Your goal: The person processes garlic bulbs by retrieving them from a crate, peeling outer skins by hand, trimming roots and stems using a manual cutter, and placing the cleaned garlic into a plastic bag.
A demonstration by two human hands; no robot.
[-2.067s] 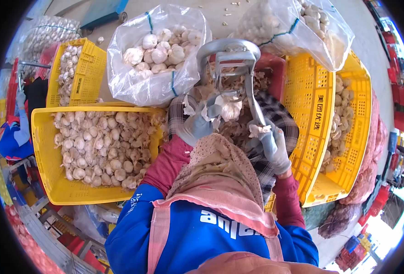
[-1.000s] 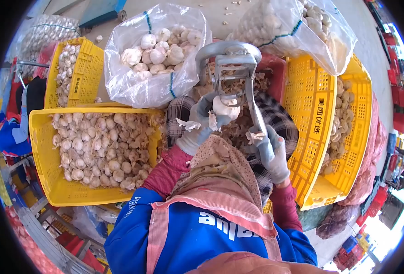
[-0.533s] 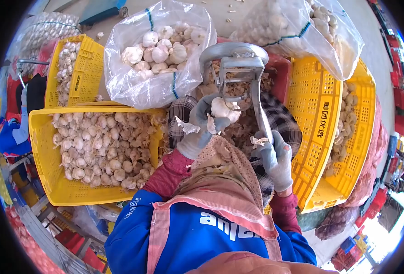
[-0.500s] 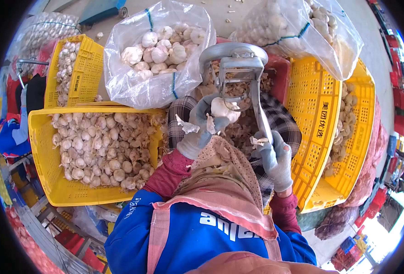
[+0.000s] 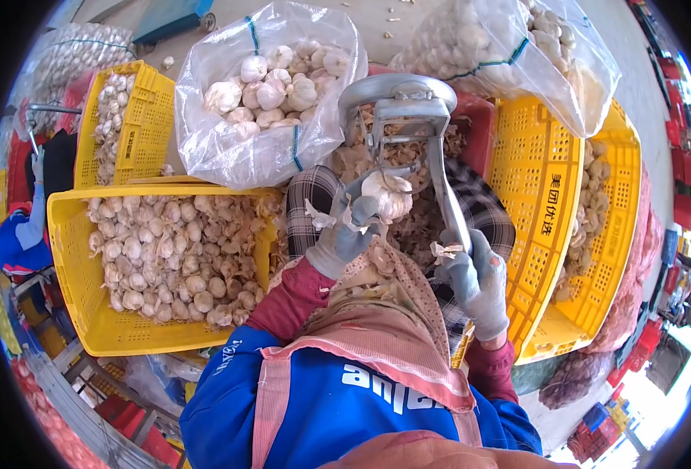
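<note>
Head view: garlic bulb, one, at lower end of metal tool; left hand, fingers grasping bulb; right hand clasping handle. Handling: bulb best kept steady, fingers clear of metal.

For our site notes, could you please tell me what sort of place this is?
Probably a garlic-packing workshop: a yellow crate and a clear bag hold garlic, and the left hand holds a bulb.
</note>
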